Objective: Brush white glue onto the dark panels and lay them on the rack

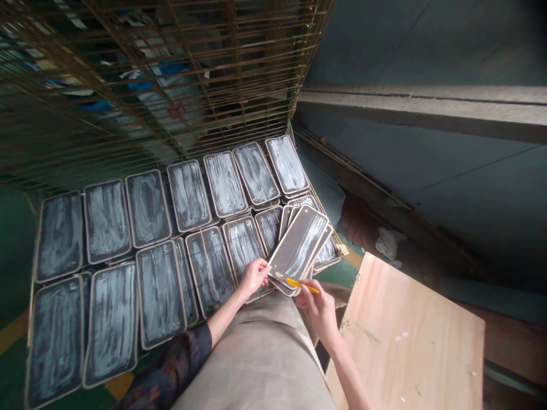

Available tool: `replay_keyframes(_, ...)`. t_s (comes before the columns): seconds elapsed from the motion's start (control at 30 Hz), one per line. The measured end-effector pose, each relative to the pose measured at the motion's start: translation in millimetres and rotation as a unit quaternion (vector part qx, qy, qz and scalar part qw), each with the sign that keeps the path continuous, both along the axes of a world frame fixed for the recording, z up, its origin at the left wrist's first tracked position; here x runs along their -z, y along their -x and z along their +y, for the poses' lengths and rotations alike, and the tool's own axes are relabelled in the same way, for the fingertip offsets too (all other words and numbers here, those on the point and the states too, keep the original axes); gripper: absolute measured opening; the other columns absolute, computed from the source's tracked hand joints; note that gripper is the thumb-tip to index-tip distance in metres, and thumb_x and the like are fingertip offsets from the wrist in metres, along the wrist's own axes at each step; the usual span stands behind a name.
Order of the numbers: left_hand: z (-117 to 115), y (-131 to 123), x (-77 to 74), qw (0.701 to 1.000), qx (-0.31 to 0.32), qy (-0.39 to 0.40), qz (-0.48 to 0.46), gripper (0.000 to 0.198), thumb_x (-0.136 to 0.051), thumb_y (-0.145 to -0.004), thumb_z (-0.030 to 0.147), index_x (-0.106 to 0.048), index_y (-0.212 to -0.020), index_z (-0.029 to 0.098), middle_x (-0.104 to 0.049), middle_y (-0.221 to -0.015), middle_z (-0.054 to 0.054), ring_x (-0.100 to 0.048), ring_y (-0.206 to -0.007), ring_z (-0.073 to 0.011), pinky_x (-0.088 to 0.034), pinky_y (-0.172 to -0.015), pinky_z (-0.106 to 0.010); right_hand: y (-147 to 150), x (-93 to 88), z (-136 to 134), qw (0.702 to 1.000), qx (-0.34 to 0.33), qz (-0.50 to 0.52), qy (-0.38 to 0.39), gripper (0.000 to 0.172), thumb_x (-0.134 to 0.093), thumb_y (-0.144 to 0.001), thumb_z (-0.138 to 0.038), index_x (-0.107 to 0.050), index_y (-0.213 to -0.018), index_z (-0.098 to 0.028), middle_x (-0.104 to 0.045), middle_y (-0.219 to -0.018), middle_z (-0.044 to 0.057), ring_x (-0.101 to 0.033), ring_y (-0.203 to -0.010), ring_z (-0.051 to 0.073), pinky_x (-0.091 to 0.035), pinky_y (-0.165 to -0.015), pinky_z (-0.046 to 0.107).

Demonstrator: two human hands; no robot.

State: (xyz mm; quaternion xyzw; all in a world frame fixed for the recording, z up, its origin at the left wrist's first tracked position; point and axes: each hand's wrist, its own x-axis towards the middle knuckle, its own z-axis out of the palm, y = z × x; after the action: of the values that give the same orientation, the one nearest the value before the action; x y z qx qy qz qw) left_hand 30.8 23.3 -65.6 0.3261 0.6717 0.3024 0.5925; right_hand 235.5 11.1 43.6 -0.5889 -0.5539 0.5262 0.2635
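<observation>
My left hand [255,275] pinches the lower left corner of a dark rectangular plate [297,245] with rounded corners and a pale rim. White streaks run along the right part of its face. Several similar plates [323,246] lie fanned out beneath it, just above my lap. My right hand [318,304] is closed around a slim yellow-handled brush [302,285]; its pale tip lies at the plate's near end. Whether the right fingers also support the stack from below, I cannot tell.
A wire rack shelf [204,242] holds rows of white-streaked plates [113,319] to the left and ahead. More wire shelves [239,68] tilt up above it. A wooden board [410,336] is at the right, and a grey wall [448,182] with a ledge stands beyond.
</observation>
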Motion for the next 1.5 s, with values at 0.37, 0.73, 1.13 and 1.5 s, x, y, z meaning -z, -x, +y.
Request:
replay_keyframes(0.37, 3, 2, -2.0, 1.000, 0.005, -0.005, -0.013, 0.017, -0.054, -0.077, 0.032, -0.051, -0.075, 0.016, -0.050, -0.049, 0.007, -0.049, -0.036, -0.0070, -0.032, -0.034, -0.015, -7, 26.8, 109, 0.979, 0.112, -0.031, -0.167, 0.029, -0.048, -0.088, -0.043, -0.058, -0.102, -0.020, -0.065, -0.070, 0.000, -0.066, -0.062, 0.016, -0.056, -0.064, 0.030)
replay_keyframes(0.73, 0, 1, 7.6, 1.000, -0.008, -0.013, -0.018, 0.018, -0.055, -0.078, 0.034, -0.052, -0.078, 0.016, -0.050, -0.051, 0.006, -0.049, -0.037, -0.0067, -0.033, -0.035, -0.015, 2, 43.9, 142, 0.962, -0.016, -0.158, -0.224, 0.028, -0.038, -0.092, -0.037, -0.058, -0.102, -0.020, -0.067, -0.076, 0.003, -0.067, -0.067, 0.016, -0.051, -0.063, 0.027)
replay_keyframes(1.13, 2, 3, -5.1, 0.999, -0.016, 0.001, -0.044, 0.019, -0.055, -0.077, 0.034, -0.052, -0.078, 0.016, -0.051, -0.050, 0.006, -0.052, -0.039, -0.0084, -0.036, -0.036, -0.017, 2, 24.2, 128, 0.979, 0.032, -0.079, -0.183, 0.029, -0.042, -0.091, -0.041, -0.057, -0.104, -0.020, -0.066, -0.073, 0.002, -0.066, -0.065, 0.016, -0.054, -0.064, 0.029)
replay_keyframes(1.5, -2, 2, 2.6, 0.999, -0.019, -0.016, -0.031, 0.016, -0.053, -0.078, 0.031, -0.054, -0.078, 0.016, -0.052, -0.048, 0.005, -0.052, -0.039, -0.0091, -0.038, -0.038, -0.017, 25, 17.8, 19, 0.990, -0.083, -0.087, -0.078, 0.022, -0.043, -0.091, -0.032, -0.059, -0.102, -0.022, -0.066, -0.068, 0.000, -0.063, -0.060, 0.014, -0.049, -0.061, 0.023)
